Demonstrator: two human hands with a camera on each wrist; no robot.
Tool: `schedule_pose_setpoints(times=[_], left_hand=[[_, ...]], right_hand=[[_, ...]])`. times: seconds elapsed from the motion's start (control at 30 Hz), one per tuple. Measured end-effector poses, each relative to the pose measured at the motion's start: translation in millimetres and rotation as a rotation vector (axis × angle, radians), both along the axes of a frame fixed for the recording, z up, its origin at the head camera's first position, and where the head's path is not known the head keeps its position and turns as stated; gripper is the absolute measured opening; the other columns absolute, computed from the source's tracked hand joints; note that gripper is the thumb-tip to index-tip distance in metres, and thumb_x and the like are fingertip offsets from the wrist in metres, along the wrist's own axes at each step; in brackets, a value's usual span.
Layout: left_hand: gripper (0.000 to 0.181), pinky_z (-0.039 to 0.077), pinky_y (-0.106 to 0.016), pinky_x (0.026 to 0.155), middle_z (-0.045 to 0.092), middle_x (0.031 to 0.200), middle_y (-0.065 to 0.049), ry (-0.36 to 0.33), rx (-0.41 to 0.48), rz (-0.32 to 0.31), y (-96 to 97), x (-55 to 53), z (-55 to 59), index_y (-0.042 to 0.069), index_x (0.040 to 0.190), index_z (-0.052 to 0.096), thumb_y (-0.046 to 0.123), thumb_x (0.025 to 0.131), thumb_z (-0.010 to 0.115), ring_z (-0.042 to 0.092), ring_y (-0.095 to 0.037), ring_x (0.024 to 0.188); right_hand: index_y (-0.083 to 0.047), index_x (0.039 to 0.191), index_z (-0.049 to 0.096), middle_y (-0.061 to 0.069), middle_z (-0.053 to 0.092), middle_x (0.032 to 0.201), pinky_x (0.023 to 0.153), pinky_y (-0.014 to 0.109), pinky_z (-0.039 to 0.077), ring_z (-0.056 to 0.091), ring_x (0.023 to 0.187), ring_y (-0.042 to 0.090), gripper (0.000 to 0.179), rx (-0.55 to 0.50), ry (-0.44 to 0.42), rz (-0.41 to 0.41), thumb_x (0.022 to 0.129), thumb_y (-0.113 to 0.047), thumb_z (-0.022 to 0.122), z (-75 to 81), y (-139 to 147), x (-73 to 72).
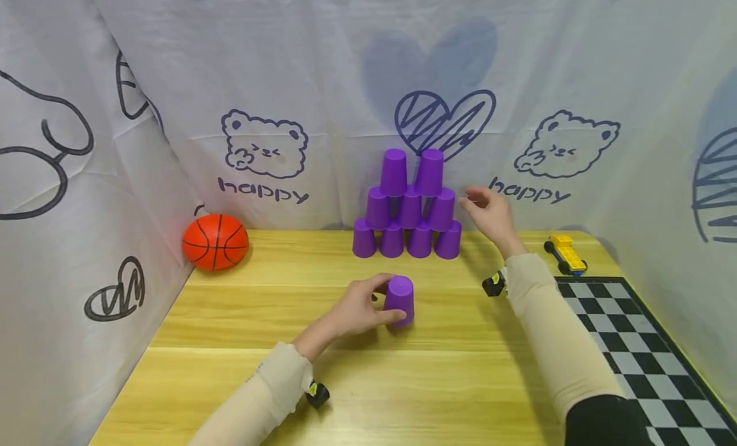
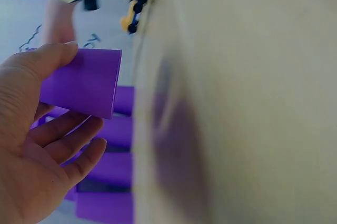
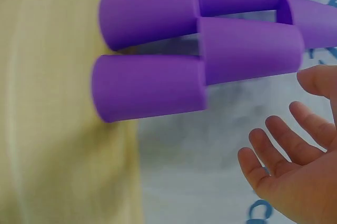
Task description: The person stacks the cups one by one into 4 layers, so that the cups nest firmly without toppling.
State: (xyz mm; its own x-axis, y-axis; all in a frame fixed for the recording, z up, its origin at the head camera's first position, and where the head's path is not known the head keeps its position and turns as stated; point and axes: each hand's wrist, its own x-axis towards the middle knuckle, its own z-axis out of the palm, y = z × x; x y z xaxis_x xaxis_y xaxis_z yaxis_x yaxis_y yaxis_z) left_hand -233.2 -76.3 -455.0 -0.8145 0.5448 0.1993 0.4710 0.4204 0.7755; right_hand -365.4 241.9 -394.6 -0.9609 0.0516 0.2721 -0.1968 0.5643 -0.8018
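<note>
My left hand (image 1: 358, 306) grips a single upside-down purple cup (image 1: 401, 299) in front of the stack, thumb on the near side and fingers behind. In the left wrist view a shadow lies on the table beside the rim of this held cup (image 2: 84, 82), which looks slightly raised. Behind it stands a pyramid of upside-down purple cups (image 1: 410, 208): several in the bottom row, three in the middle, two on top. To the right of the pyramid is my right hand (image 1: 491, 214), fingers loosely bent and holding nothing. In the right wrist view it is close to a middle-row cup (image 3: 250, 48).
An orange toy basketball (image 1: 215, 242) sits at the table's back left. At the back right are a yellow toy vehicle (image 1: 565, 254) and a black-and-white checkered board (image 1: 645, 350). A printed white curtain (image 1: 334, 100) hangs right behind the pyramid.
</note>
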Motion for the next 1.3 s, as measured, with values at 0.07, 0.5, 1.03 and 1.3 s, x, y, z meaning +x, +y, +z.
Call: schedule_pose_setpoints(times=[0.07, 0.5, 1.03, 1.3], left_hand=[[0.064, 0.060, -0.046, 0.099, 0.075, 0.126, -0.005, 0.045, 0.004, 0.012, -2.8, -7.8, 9.2, 0.012, 0.144, 0.060, 0.026, 0.088, 0.087, 0.071, -0.022, 0.112], [0.060, 0.062, -0.043, 0.091, 0.074, 0.121, -0.010, 0.082, 0.119, 0.139, -21.1, -37.3, 61.6, 0.012, 0.141, 0.063, 0.026, 0.088, 0.087, 0.072, -0.028, 0.103], [0.068, 0.061, -0.045, 0.097, 0.075, 0.126, -0.011, 0.122, 0.139, 0.292, -17.4, -77.1, 126.9, 0.013, 0.143, 0.060, 0.038, 0.086, 0.087, 0.073, -0.027, 0.113], [0.066, 0.060, -0.036, 0.099, 0.073, 0.128, -0.007, 0.133, 0.134, 0.332, 3.9, -97.5, 161.1, 0.013, 0.142, 0.058, 0.040, 0.089, 0.085, 0.071, -0.022, 0.116]], right_hand=[[0.002, 0.141, 0.060, 0.027, 0.065, 0.138, 0.112, 0.054, 0.051, 0.062, 0.128, 0.044, 0.048, 0.003, -0.009, 0.005, 0.103, -0.027, 0.065, -8.9, 1.2, 2.1], [0.006, 0.142, 0.058, 0.032, 0.064, 0.137, 0.113, 0.054, 0.051, 0.063, 0.127, 0.047, 0.049, 0.018, -0.080, 0.044, 0.104, -0.023, 0.064, -49.4, 7.2, 9.2], [0.002, 0.141, 0.061, 0.030, 0.068, 0.133, 0.108, 0.054, 0.053, 0.066, 0.122, 0.046, 0.048, 0.007, -0.070, 0.015, 0.105, -0.028, 0.062, -65.2, 4.9, 10.1], [-0.002, 0.144, 0.061, 0.030, 0.068, 0.133, 0.106, 0.056, 0.055, 0.067, 0.121, 0.047, 0.046, -0.008, -0.069, 0.027, 0.105, -0.027, 0.063, -68.6, 2.1, 7.8]])
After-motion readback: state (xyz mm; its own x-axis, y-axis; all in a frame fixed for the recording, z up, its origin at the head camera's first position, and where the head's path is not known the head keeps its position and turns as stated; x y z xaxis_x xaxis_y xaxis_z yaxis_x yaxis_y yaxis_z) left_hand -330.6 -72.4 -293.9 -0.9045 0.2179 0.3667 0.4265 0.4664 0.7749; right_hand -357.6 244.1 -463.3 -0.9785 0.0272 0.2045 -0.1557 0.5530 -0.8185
